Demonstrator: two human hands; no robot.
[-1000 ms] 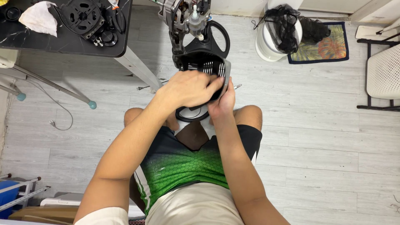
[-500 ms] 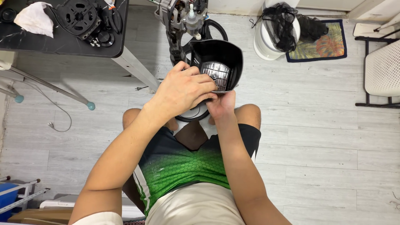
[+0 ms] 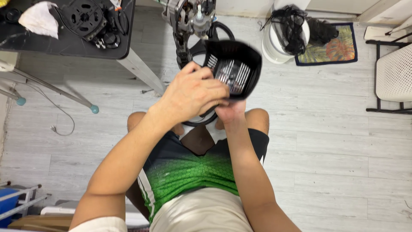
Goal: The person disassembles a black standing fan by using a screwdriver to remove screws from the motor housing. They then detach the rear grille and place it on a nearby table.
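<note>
Both hands hold a black plastic cup-shaped housing with slotted vents [image 3: 234, 71] above the knees, just below an exposed grey metal motor assembly [image 3: 191, 19]. The left hand [image 3: 195, 96] has its fingers curled over the near rim, apparently to steady it, while the right hand [image 3: 229, 112] supports it from beneath, its fingers mostly hidden, so their spread cannot be told. The open side faces the camera, seemingly tilted for inspection; a black marbled surface [image 3: 60, 43] at upper left carries a round black motor part [image 3: 83, 18] and a white crumpled cloth [image 3: 40, 19].

Both hands [image 3: 195, 95] around black slotted housing [image 3: 234, 73].
</note>
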